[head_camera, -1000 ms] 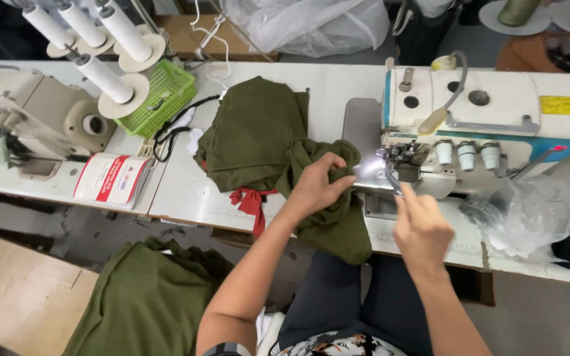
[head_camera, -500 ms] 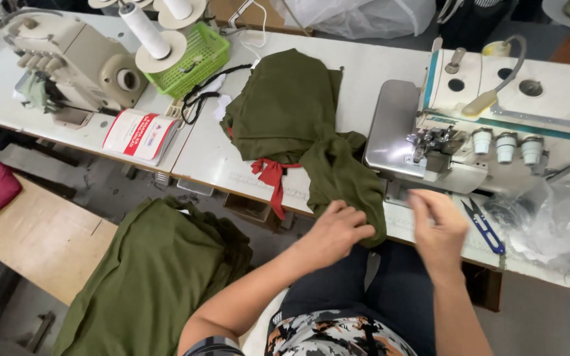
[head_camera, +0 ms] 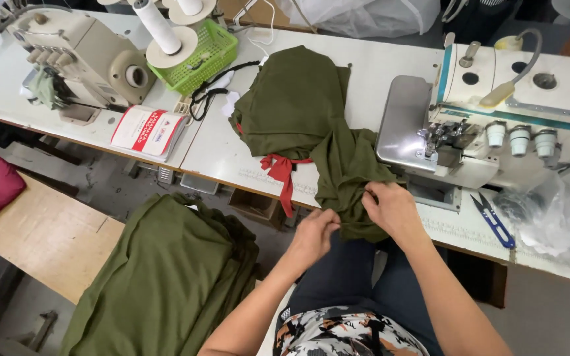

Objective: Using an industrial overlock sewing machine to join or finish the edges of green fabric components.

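Both hands meet at the near edge of the desk [head_camera: 364,72], closed on the lower end of an olive-green garment [head_camera: 338,165]. The left hand [head_camera: 315,234] sits just below the desk edge with its fingers [head_camera: 330,223] curled shut, pinching a fold of the cloth. The right hand [head_camera: 390,206] lies a little higher and further right, over the edge itself, its fingers [head_camera: 367,194] bent down and gripping the same fold, so the two hands nearly touch. The cloth lies directly under and ahead of the fingers. Its long axis runs from the bunched heap near the middle of the desk down and slightly right to the hanging end over the person's lap. The right hand is the nearer one to the white sewing machine [head_camera: 496,118] at the right end of the desk, whose needle area lies up and right of the held fold.

A red strip [head_camera: 284,173] hangs from the heap over the near edge, left of the hands. Blue thread snips [head_camera: 493,221] lie on the desk right of the right hand. A second stack of green fabric [head_camera: 166,277] rests on a low bench below the desk's left half.

Against half a second ago, the hands were apart, the right one raised and clear of the cloth near the machine. Now it has come down and left to join the left hand on the fold. The camera has also tilted, so the heap sits lower in view.
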